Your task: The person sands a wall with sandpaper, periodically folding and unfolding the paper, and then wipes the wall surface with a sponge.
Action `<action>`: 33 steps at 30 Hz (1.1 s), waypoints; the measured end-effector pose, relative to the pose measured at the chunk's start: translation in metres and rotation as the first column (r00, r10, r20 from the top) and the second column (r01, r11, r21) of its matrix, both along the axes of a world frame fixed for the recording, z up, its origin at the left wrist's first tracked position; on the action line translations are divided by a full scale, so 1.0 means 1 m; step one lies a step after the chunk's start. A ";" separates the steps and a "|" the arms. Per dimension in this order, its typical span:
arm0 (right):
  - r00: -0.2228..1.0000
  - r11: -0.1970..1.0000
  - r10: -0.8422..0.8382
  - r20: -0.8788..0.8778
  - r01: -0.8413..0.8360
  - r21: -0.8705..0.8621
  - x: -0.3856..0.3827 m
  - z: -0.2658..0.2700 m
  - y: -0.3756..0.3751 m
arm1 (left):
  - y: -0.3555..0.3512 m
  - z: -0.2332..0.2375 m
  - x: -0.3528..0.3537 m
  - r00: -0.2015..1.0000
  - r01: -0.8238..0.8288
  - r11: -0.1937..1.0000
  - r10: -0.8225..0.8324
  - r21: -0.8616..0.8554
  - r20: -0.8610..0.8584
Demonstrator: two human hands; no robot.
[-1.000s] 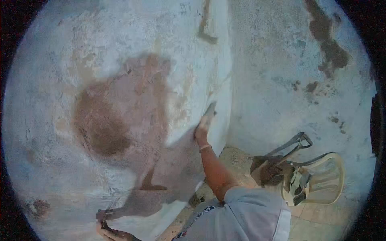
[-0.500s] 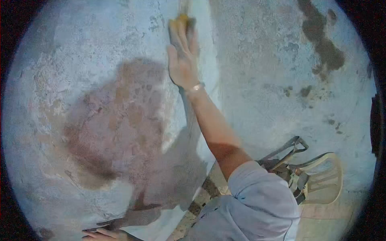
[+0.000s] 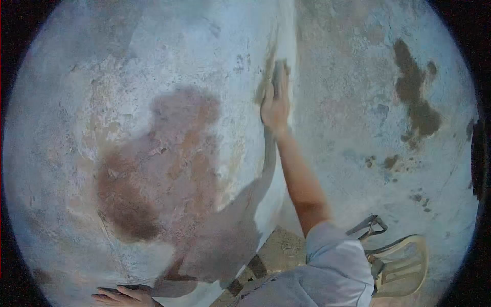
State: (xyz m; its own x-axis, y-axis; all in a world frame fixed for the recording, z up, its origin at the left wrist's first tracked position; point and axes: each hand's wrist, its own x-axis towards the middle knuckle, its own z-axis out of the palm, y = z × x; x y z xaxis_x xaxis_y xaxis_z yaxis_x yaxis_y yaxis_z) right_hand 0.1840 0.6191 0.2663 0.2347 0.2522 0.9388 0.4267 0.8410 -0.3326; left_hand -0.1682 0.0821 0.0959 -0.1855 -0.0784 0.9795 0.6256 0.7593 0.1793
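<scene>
My right hand (image 3: 276, 111) is raised high on the wall, near the pale vertical corner strip (image 3: 289, 30). A small grey-brown pad (image 3: 280, 74), slightly blurred, is under its fingers and pressed against the surface. My left hand (image 3: 124, 295) rests against the wall at the bottom left, fingers spread, holding nothing. Between the hands lies a large shadow (image 3: 189, 153) over rough, patchy plaster (image 3: 102, 107).
At the lower right stand a pale plastic chair (image 3: 420, 266) and a tool with a dark D-shaped handle (image 3: 376, 225). Patterned floor (image 3: 279, 250) shows below the corner. Dark damp stains (image 3: 417, 97) mark the right wall.
My right hand has moved down along the wall with the pad, and appears farther right as the view has shifted. My left hand stays at the bottom left.
</scene>
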 end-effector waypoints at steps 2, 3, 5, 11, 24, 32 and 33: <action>0.994 0.948 -0.020 0.106 -0.015 0.317 0.007 0.121 0.023 | 0.000 0.002 0.002 1.000 0.017 1.000 -0.017 -0.006 -0.004; 0.990 0.938 -0.046 0.135 -0.003 0.346 0.011 0.175 0.003 | 0.001 0.003 0.006 1.000 0.023 1.000 -0.023 -0.011 0.003; 0.991 0.996 -0.081 0.103 0.076 0.047 0.010 0.248 0.034 | 0.000 0.005 0.013 0.999 0.038 0.999 -0.037 -0.033 0.013; 0.989 0.990 0.140 0.047 -0.140 -0.019 0.004 0.076 0.033 | -0.002 -0.002 0.003 0.999 -0.012 0.999 0.010 -0.047 -0.044; 0.989 0.988 0.139 0.042 -0.141 0.059 0.022 0.086 0.050 | 0.005 -0.003 0.005 0.998 -0.043 0.996 0.040 -0.076 -0.044; 0.997 0.988 0.000 0.075 0.011 -0.154 0.045 0.139 0.075 | 0.008 -0.011 -0.016 0.979 0.165 0.986 -0.159 0.039 -0.125; 0.999 0.987 0.031 0.031 -0.025 -0.157 0.045 0.082 0.080 | 0.014 -0.007 -0.019 0.977 0.177 0.983 -0.171 0.040 -0.125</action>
State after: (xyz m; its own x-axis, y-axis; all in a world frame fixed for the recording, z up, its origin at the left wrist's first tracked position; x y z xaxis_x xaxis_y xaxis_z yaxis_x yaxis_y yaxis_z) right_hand 0.2295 0.6992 0.3481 0.1944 0.4030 0.8943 0.4170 0.7912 -0.4472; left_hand -0.1874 0.0956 0.0885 -0.0811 -0.1054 0.9911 0.7668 0.6287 0.1296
